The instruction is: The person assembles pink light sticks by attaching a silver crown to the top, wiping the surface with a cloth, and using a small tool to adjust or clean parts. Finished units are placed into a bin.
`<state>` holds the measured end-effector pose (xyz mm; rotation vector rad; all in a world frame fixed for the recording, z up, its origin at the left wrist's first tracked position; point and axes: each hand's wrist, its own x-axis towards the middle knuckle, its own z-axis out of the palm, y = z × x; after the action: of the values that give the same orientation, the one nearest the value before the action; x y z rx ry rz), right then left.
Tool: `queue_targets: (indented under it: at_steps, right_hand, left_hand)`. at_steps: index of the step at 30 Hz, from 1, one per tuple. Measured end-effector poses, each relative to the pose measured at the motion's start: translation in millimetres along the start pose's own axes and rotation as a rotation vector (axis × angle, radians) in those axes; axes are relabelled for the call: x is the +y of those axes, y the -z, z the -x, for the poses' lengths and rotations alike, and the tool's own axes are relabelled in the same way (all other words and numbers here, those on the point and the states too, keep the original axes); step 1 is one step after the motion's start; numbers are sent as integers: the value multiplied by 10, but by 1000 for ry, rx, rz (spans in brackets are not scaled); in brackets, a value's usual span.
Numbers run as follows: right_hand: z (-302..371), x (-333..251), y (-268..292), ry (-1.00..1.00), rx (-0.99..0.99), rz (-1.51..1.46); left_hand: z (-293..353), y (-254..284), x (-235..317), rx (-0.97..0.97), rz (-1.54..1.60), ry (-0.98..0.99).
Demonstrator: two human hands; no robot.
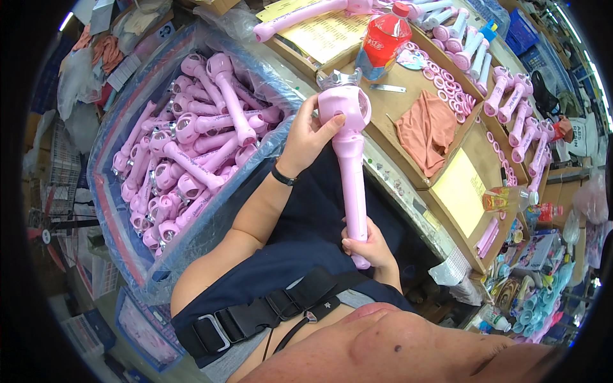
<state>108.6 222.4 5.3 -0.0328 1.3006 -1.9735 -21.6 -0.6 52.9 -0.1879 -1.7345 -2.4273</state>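
Note:
I hold a pink plastic toy wand (349, 169) upright in front of me, with a round hollow head and a silver crown-shaped top. My left hand (313, 134) is wrapped around the neck just below the head, its thumb pressed on the front. Around the lower end of the handle my right hand (373, 246) is closed. To the left stands a blue plastic crate (121, 239) lined with clear film. It is heaped with similar pink wands (191, 150), several showing silver tops.
A workbench with cardboard trays (377, 105) runs along the right. It carries a red-capped bottle (385, 41), pink rings (440, 76), a salmon cloth (431, 131), a yellow sheet (461, 191) and a tipped bottle (504, 199). More pink wands (520, 127) lie farther right.

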Motion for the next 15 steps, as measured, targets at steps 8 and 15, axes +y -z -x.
queue_targets:
  at_steps: [8, 15]
  right_hand:
    - [-87, -147, 32, -2, -301, -276]
    - [-68, -427, -268, 85, 551, 1032]
  left_hand:
    - [-16, 143, -267, -275, 647, 31]
    - [22, 94, -203, 180, 45, -223]
